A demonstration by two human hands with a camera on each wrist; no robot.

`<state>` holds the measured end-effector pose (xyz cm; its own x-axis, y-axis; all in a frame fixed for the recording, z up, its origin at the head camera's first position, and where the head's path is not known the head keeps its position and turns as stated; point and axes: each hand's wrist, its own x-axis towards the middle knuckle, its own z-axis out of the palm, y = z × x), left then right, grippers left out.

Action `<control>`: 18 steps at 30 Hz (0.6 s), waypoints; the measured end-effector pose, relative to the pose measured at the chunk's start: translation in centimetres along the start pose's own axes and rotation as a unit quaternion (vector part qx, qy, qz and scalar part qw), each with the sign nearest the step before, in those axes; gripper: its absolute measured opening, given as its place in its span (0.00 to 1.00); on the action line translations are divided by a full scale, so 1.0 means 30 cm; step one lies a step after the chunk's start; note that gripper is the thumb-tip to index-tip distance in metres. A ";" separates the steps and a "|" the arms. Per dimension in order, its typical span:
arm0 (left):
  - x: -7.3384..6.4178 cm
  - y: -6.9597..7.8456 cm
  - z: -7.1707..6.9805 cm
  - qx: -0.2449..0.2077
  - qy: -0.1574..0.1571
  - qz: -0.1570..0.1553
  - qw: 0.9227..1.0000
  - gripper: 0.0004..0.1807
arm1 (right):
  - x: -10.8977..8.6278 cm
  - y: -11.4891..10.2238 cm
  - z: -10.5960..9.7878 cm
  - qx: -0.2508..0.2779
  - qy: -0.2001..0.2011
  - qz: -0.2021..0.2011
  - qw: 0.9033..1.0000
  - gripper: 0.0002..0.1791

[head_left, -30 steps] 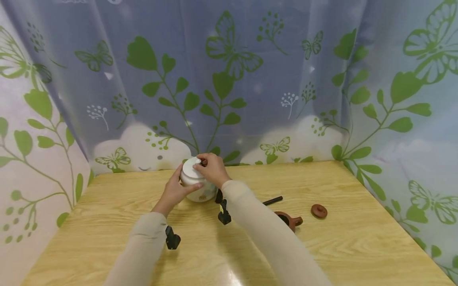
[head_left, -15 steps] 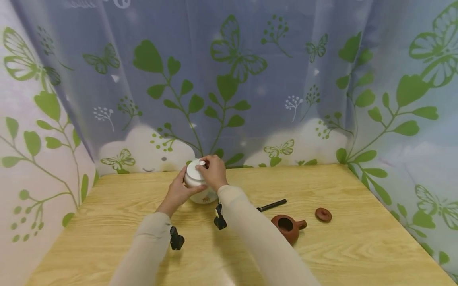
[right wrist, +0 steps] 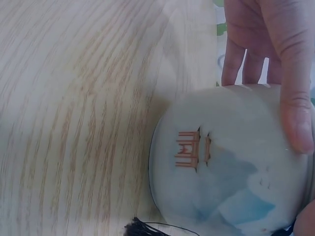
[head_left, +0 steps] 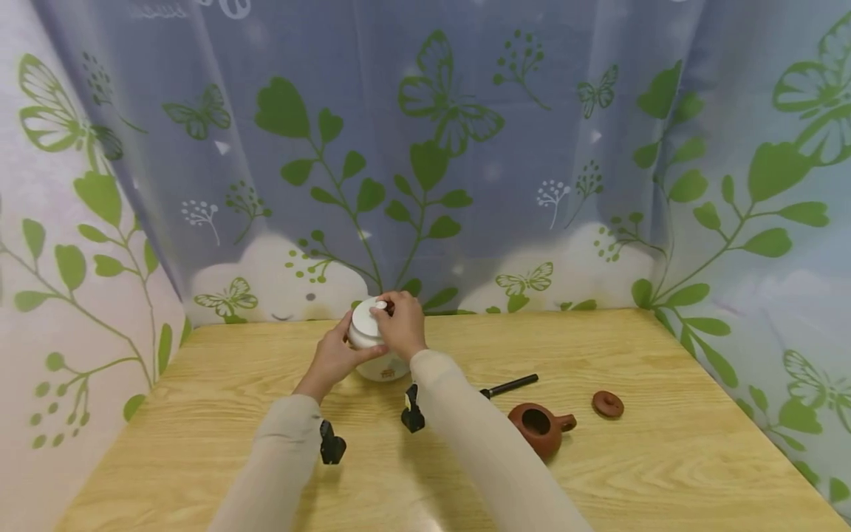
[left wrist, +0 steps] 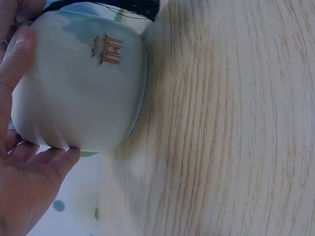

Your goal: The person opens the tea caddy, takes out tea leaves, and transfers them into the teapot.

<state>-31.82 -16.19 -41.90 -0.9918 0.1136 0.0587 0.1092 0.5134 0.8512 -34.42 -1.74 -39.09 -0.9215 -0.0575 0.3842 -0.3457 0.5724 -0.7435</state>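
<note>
A white lidded jar (head_left: 383,368) stands near the back of the table, its side painted with a small orange building and blue-grey hills. My left hand (head_left: 334,360) grips its left side, thumb across the front and fingers behind. On top sits a white lid (head_left: 365,322) with a round knob. The thumb and fingers of my right hand (head_left: 404,327) pinch that knob; the right wrist view shows only a bit of this hand at its lower right corner. A black tassel (left wrist: 135,7) hangs at the jar's side.
Right of the right forearm, a reddish-brown teapot (head_left: 549,439) stands without its lid, its dark opening showing. The round brown teapot lid (head_left: 608,404) lies farther right. A thin black stick-like tool (head_left: 513,386) lies behind the teapot. A patterned curtain (head_left: 459,185) borders the table's back edge.
The head view has shifted slightly, and the right forearm covers less of the teapot, whose opening now shows fully. Both hands keep their places on the jar and the lid's knob.
</note>
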 end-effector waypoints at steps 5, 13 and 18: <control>0.002 -0.003 -0.002 0.006 0.005 0.003 1.000 0.65 | 0.001 -0.002 0.004 -0.003 0.005 -0.001 1.000 0.13; 0.003 -0.006 -0.004 0.013 0.010 0.007 1.000 0.65 | -0.001 -0.007 0.010 0.001 0.016 0.007 1.000 0.13; 0.006 -0.005 -0.001 0.015 0.012 0.008 1.000 0.65 | 0.000 0.004 0.017 0.003 0.027 0.004 1.000 0.11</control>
<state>-32.01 -16.28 -42.00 -0.9911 0.1026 0.0849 0.1271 0.5374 0.8337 -34.56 -2.09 -39.45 -0.9133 -0.0076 0.4073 -0.3390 0.5685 -0.7496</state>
